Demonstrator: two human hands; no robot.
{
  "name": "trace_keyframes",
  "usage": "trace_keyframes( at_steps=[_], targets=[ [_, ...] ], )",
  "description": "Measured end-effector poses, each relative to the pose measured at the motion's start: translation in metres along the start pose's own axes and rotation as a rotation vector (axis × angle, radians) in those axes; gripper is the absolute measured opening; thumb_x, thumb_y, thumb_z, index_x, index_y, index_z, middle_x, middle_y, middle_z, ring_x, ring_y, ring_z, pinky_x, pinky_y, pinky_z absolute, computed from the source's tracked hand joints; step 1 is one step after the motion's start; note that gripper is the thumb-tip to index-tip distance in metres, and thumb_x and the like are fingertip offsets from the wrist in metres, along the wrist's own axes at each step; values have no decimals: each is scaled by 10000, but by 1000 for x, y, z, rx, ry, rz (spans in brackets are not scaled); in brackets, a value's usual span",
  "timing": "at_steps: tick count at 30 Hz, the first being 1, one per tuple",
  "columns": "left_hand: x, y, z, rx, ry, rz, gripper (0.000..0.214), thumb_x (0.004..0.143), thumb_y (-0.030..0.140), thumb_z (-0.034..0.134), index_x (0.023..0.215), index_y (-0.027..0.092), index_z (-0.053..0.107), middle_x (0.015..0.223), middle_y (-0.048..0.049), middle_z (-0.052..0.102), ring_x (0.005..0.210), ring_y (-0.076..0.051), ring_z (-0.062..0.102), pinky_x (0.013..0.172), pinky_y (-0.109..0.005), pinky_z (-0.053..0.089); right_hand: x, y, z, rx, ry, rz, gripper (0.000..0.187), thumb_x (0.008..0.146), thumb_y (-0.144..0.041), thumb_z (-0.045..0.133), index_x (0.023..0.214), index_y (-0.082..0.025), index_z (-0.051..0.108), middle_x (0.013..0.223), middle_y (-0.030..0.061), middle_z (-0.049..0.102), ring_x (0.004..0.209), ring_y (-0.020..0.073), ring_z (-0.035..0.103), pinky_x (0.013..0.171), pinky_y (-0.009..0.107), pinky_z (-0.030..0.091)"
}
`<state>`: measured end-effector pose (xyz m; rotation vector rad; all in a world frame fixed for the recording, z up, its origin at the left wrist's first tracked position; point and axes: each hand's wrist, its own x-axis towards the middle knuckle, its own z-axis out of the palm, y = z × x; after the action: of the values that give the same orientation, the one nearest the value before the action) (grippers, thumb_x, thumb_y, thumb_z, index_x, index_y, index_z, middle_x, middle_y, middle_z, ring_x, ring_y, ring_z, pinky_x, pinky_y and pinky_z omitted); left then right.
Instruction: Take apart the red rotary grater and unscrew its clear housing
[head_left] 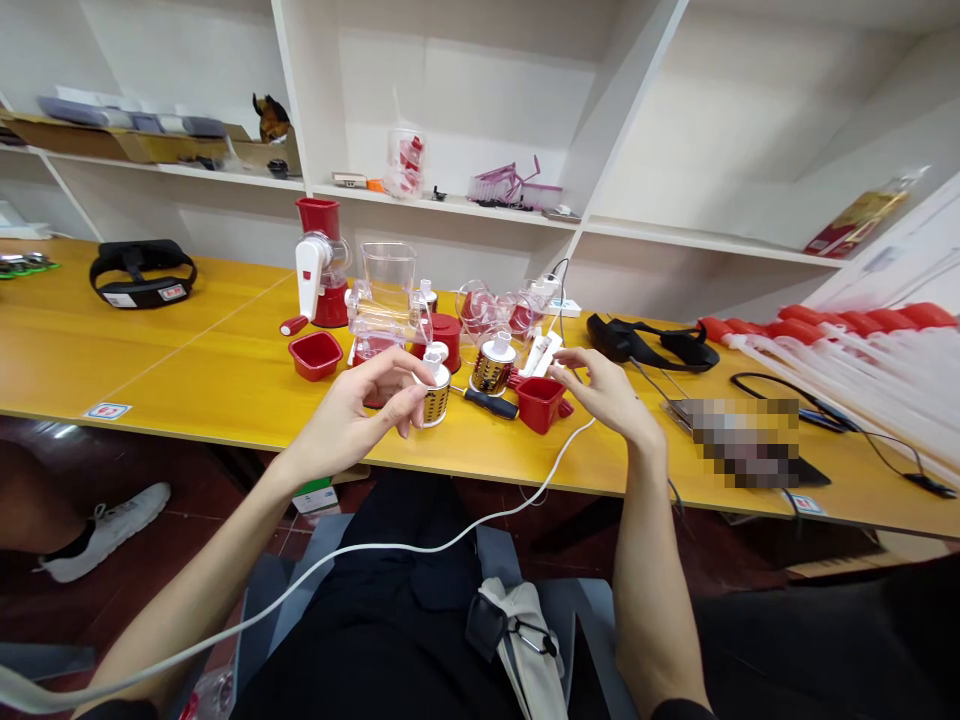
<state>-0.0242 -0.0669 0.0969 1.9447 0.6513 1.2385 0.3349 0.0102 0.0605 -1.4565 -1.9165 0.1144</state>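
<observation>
My left hand (pixel 371 405) is curled over the yellow table's (pixel 187 370) front edge. Its fingertips pinch a small gold grater drum with a white cap (pixel 436 392) that stands on the table. My right hand (pixel 611 398) hovers a little to the right with its fingers spread and nothing in them, just beside a red plastic cup (pixel 540 403). A second gold drum (pixel 493 366) stands between the hands, further back. A black-handled screwdriver (pixel 489 403) lies between the first drum and the red cup. A white cable (pixel 420 548) runs from under my right hand down across my lap.
Behind the drums stand a red and white rotary grater (pixel 319 265), a clear plastic housing (pixel 386 288) and another red cup (pixel 315 355). Black headsets lie at the left (pixel 142 272) and right (pixel 649 342). A row of red and white parts (pixel 832 335) fills the right. Someone's shoe (pixel 105 528) is under the table.
</observation>
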Motion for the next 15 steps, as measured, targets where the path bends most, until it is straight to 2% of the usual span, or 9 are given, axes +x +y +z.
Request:
trace_keyframes(
  at_steps=[3,6,8,10,12,15],
  targets=[
    [1,1,0,-20,164,93,236,989,423,665,1019,200,592,633,45,621,499,-92,582,514,-225,494,-2,-12,3,-49,-65,-66,306,910,-498,632,965,-202,686,1030,100,718,964,252,644,901,405,497],
    [5,-5,-8,26,447,204,241,972,438,684,950,218,588,573,67,555,431,-82,511,447,-226,430,-4,-30,9,-79,-80,-113,237,905,-436,646,882,-202,669,976,89,694,947,247,622,876,390,484],
    [10,-16,-20,45,637,288,248,958,438,695,911,223,581,551,76,508,411,-80,470,415,-228,385,-8,-47,14,-18,-134,-159,222,932,-407,618,867,-199,661,931,76,677,880,215,619,837,360,490],
    [16,-34,-35,40,784,357,266,938,436,708,875,225,557,552,79,485,410,-79,440,405,-230,362,-13,-68,21,100,-250,-214,215,966,-387,584,886,-197,645,888,55,668,791,177,615,777,324,500],
    [21,-56,-49,81,834,288,267,926,437,708,896,227,546,612,59,547,461,-81,472,434,-216,382,-17,-88,31,166,-254,-274,210,985,-403,586,968,-200,638,912,49,662,806,179,624,761,320,512],
    [24,-85,-60,206,815,138,394,840,458,789,1034,224,538,864,-2,637,701,-108,617,593,-213,494,-19,-107,53,183,-46,-308,244,1008,-431,575,1088,-205,620,1060,86,634,929,216,643,845,370,557]
  ],
)
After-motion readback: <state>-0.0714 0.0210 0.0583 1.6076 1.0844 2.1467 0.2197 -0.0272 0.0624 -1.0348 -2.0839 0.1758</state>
